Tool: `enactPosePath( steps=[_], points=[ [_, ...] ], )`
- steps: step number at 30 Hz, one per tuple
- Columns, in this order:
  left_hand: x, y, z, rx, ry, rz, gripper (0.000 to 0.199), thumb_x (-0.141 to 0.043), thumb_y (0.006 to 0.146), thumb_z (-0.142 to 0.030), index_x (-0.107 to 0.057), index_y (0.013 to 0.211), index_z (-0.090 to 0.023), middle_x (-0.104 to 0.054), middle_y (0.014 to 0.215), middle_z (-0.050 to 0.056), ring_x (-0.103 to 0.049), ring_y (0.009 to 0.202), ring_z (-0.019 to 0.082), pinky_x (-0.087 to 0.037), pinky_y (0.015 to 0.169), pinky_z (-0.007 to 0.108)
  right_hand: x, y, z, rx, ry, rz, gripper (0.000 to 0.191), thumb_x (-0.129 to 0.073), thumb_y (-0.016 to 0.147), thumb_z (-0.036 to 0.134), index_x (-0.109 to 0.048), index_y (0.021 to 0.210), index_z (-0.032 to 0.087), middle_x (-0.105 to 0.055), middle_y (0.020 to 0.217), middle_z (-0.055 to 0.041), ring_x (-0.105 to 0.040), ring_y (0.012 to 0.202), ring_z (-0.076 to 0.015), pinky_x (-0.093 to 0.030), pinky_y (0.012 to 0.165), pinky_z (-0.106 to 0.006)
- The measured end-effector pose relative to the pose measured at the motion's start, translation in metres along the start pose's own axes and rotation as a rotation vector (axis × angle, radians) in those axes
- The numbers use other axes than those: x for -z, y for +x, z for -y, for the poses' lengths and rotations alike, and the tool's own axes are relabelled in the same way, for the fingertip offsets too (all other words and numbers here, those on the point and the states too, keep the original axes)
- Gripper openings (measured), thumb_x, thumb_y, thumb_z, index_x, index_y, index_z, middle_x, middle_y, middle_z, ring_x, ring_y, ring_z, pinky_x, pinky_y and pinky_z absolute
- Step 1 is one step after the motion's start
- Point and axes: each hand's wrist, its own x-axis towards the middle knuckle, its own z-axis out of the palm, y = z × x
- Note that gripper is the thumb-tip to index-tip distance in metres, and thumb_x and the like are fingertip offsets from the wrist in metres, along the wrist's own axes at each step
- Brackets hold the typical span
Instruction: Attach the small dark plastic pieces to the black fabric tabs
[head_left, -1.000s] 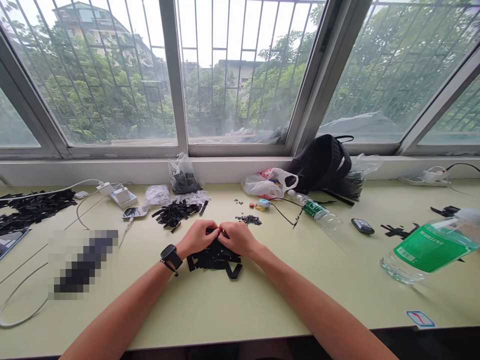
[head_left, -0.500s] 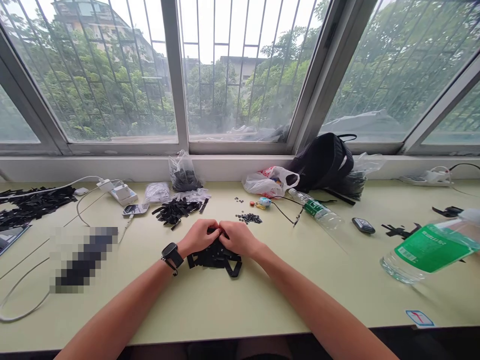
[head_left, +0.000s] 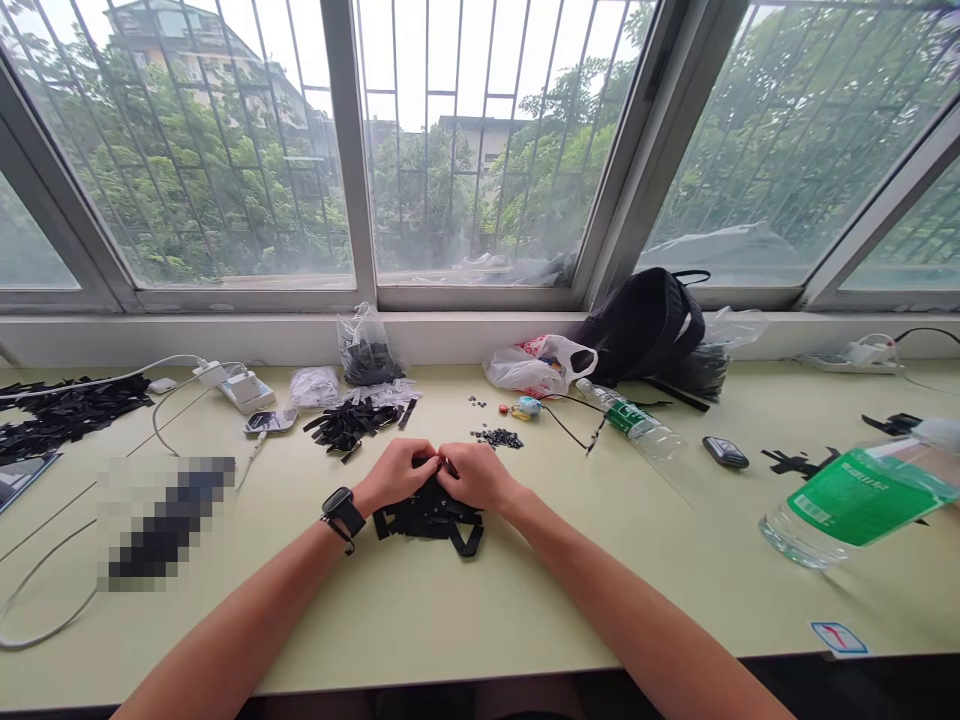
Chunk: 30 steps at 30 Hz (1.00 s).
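Observation:
My left hand and my right hand meet above a small pile of black fabric strips, thumbs and fingertips pinched together. Between them a black strip shows in part; the fingers hide the rest. The pile has small shiny dots on it, and one strip is bent into a loop at its near right. Just beyond my right hand is a heap of small dark round pieces, like snap buttons. Another bunch of black strips lies beyond my left hand.
A large water bottle with a green label stands at the right, near a dark oval device. A smaller bottle lies by a backpack. Plastic bags line the window. Cables, a phone and a power strip are left.
Both hands stay pinched together in the same place, with only a slight shift of the fingers. The whole view has shifted very slightly.

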Motion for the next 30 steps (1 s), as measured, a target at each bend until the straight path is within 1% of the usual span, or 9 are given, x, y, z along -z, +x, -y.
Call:
enactPosePath(
  steps=[4,8,15,18,26,30],
  points=[
    [0.0001,-0.0003,0.0007,0.008,-0.014,-0.006,0.029,-0.057,0.091,-0.037,-0.073,0.081,-0.015,-0.070,0.074,0.003,-0.057,0.068,0.015,-0.043,0.065,0.025,-0.0016,0.0006,-0.0015,0.016,-0.012,-0.015,0.018,-0.051,0.092,0.027,-0.063,0.082,0.018,-0.068,0.080,-0.0039,-0.053,0.065,-0.0140,-0.023,0.062,-0.029],
    [0.0011,-0.0002,0.0008,0.013,-0.020,0.002,0.028,-0.057,0.090,-0.036,-0.073,0.083,-0.014,-0.071,0.075,0.004,-0.058,0.069,0.015,-0.043,0.066,0.025,-0.0013,0.0008,-0.0008,0.019,-0.015,-0.017,0.020,-0.051,0.093,0.028,-0.065,0.083,0.018,-0.068,0.080,-0.0042,-0.054,0.066,-0.0141,-0.023,0.062,-0.029],
    [0.0030,0.0008,-0.0003,0.013,-0.018,-0.006,0.027,-0.056,0.089,-0.034,-0.072,0.079,-0.014,-0.069,0.072,0.003,-0.058,0.068,0.015,-0.042,0.064,0.025,-0.0029,0.0012,-0.0004,0.012,-0.014,-0.035,0.022,-0.052,0.095,0.029,-0.064,0.081,0.018,-0.068,0.078,-0.0036,-0.055,0.066,-0.0140,-0.025,0.064,-0.028],
    [0.0033,0.0009,-0.0012,-0.003,-0.014,-0.007,0.026,-0.056,0.089,-0.032,-0.071,0.077,-0.015,-0.068,0.071,0.002,-0.057,0.067,0.014,-0.041,0.062,0.024,-0.0044,0.0017,-0.0011,0.019,-0.010,-0.047,0.021,-0.051,0.095,0.028,-0.063,0.081,0.019,-0.068,0.078,-0.0030,-0.055,0.066,-0.0137,-0.024,0.064,-0.027],
    [-0.0003,0.0003,-0.0019,-0.001,0.005,-0.035,0.023,-0.057,0.086,-0.030,-0.068,0.073,-0.015,-0.066,0.069,0.001,-0.054,0.066,0.014,-0.039,0.062,0.024,-0.0088,0.0034,-0.0025,-0.013,-0.021,-0.014,0.021,-0.052,0.096,0.031,-0.065,0.086,0.019,-0.070,0.082,-0.0046,-0.057,0.068,-0.0145,-0.023,0.063,-0.027],
    [-0.0015,0.0000,-0.0022,0.005,0.021,-0.040,0.023,-0.056,0.085,-0.029,-0.064,0.069,-0.015,-0.062,0.065,0.000,-0.050,0.064,0.013,-0.036,0.060,0.024,-0.0090,0.0035,-0.0019,-0.006,-0.017,-0.008,0.022,-0.052,0.098,0.033,-0.065,0.088,0.019,-0.070,0.084,-0.0043,-0.058,0.068,-0.0145,-0.023,0.063,-0.028]
  ],
)
